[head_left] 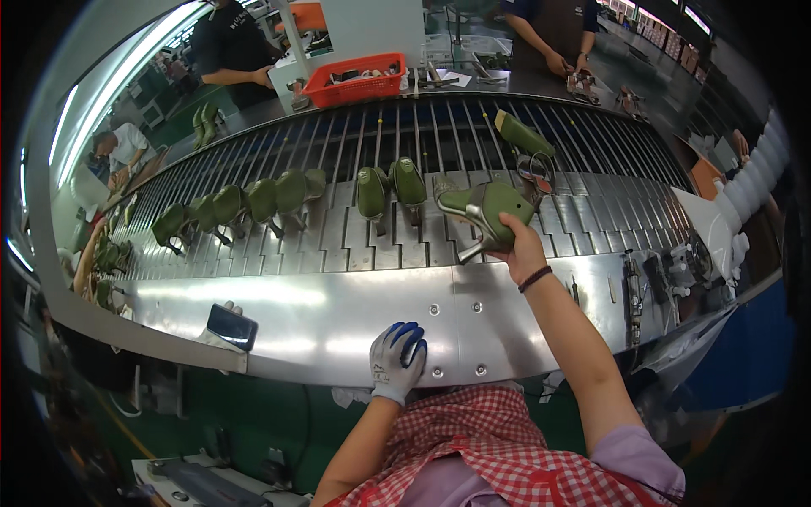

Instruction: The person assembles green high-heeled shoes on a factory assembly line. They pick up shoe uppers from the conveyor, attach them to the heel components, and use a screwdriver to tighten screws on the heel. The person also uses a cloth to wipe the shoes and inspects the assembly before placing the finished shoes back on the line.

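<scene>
My right hand, bare with a dark bracelet, grips a green high-heeled shoe with a silvery band, tilted above the slatted metal conveyor. Its heel points down toward the near edge of the slats. In a white glove with blue fingertips, my left hand rests on the smooth metal ledge, fingers curled and nothing visible in them. Left of the held shoe, two green shoes stand side by side, one next to the other. Just beyond it lies another green shoe.
Several green heeled shoes line the conveyor's left. A phone lies on the ledge; tools lie at its right end. Across the conveyor are a red-orange basket and two people, one handling a shoe. A white ribbed hose stands right.
</scene>
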### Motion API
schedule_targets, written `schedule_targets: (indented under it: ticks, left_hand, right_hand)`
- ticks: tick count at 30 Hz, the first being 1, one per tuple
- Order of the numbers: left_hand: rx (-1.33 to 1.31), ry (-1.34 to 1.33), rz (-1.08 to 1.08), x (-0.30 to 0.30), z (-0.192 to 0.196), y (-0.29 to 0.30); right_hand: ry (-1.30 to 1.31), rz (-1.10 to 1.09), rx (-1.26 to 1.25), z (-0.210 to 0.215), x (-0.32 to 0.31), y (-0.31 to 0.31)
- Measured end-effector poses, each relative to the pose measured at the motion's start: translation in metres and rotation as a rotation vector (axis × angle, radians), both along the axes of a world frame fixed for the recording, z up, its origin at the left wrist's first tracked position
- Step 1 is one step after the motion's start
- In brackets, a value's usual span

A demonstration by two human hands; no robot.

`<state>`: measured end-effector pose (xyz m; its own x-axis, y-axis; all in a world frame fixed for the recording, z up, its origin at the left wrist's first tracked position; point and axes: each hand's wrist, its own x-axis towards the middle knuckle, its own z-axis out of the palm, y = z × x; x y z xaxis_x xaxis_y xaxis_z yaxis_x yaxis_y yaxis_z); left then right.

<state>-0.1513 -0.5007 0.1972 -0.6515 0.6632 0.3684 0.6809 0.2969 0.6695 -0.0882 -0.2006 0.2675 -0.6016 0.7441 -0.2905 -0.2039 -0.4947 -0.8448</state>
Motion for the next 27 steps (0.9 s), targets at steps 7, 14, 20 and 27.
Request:
schedule_targets:
  ticks: [7, 14, 20, 27]
  left_hand:
    - [0.775, -1.408, -0.396, 0.023, 0.076, 0.044]
    - [1.024, -1.785, -0.364, 0.070, 0.116, 0.030]
    - [0.997, -1.544, -0.233, 0.087, 0.124, 0.012]
    - [1.001, -1.277, -0.137, 0.093, 0.131, -0.003]
  right_hand:
    - [0.004, 0.187, 0.545, 0.057, 0.096, -0.133]
    - [-0.166, 0.301, 1.557, 0.104, 0.150, -0.176]
    - [0.044, 0.067, 1.502, 0.115, 0.156, -0.198]
    - [0.039, -0.021, 1.464, 0.115, 0.163, -0.210]
